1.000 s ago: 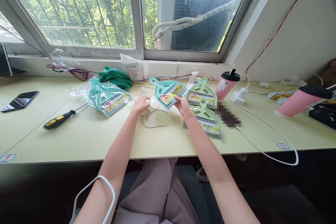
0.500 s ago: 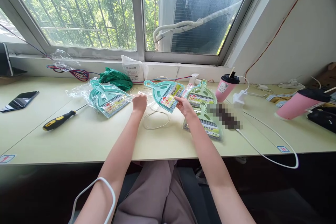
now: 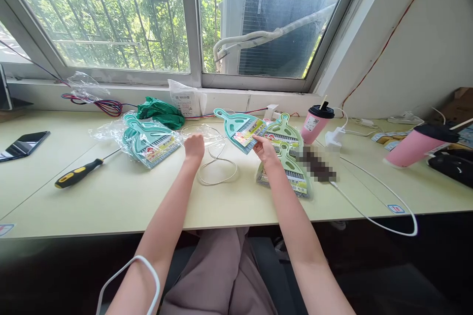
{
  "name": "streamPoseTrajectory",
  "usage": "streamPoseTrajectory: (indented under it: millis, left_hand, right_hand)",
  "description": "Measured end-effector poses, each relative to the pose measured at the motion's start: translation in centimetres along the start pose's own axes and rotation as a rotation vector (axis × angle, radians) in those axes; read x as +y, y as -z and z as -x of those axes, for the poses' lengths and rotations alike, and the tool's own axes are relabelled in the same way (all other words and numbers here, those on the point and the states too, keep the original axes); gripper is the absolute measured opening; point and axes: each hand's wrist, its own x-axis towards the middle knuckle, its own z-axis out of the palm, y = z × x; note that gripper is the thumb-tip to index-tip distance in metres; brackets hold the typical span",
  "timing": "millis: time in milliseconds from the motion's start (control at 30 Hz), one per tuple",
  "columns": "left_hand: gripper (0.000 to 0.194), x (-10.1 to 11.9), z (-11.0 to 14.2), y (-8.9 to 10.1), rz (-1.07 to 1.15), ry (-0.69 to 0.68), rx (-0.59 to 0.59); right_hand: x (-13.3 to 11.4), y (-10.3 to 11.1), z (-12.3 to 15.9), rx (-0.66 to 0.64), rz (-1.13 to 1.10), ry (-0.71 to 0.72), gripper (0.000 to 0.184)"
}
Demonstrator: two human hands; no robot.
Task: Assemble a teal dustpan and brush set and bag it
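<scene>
My right hand (image 3: pixel 265 150) pinches the lower right edge of a teal mini dustpan (image 3: pixel 233 122). A brush and a printed label card sit on its face. My left hand (image 3: pixel 194 147) is closed in a fist on a clear plastic bag (image 3: pixel 212 136), which stretches out beside it towards the dustpan. To the left, more teal dustpan sets (image 3: pixel 150 140) lie overlapped in clear wrap. Green dustpan sets lie right of and behind my right hand, one farther back (image 3: pixel 284 130) and one nearer (image 3: pixel 290 170), partly covered by my wrist.
A screwdriver (image 3: pixel 79 173) and a phone (image 3: pixel 24 145) lie on the left. A thin cord (image 3: pixel 218 182) loops mid-table. On the right are pink cups (image 3: pixel 316 125), a charger (image 3: pixel 334 136) with a white cable, and a blurred-out object (image 3: pixel 318 165). A green bag (image 3: pixel 161 112) is by the window.
My right hand has moved the teal dustpan slightly right, away from my left fist. More clear plastic shows stretched between them. The whole view has shifted slightly.
</scene>
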Motion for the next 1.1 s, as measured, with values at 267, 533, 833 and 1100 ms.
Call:
streamPoseTrajectory:
  millis: [267, 533, 833, 1100]
  left_hand:
    - [0.026, -2.6, -0.6, 0.3, 0.174, 0.209, 0.355]
    - [0.023, -3.6, -0.9, 0.9, 0.284, 0.217, 0.531]
    - [0.025, -2.3, -0.2, 1.4, 0.354, 0.033, 0.636]
    - [0.020, -1.1, 0.0, 1.8, 0.491, -0.004, 0.855]
  right_hand:
    - [0.2, -0.7, 0.9, -0.227, 0.242, -0.195, 0.012]
    - [0.9, -0.9, 0.3, -0.085, 0.304, -0.151, 0.013]
    - [1.6, -1.2, 0.4, -0.109, 0.325, -0.132, 0.012]
    - [3.6, -2.7, 1.1, -0.239, 0.185, -0.054, 0.012]
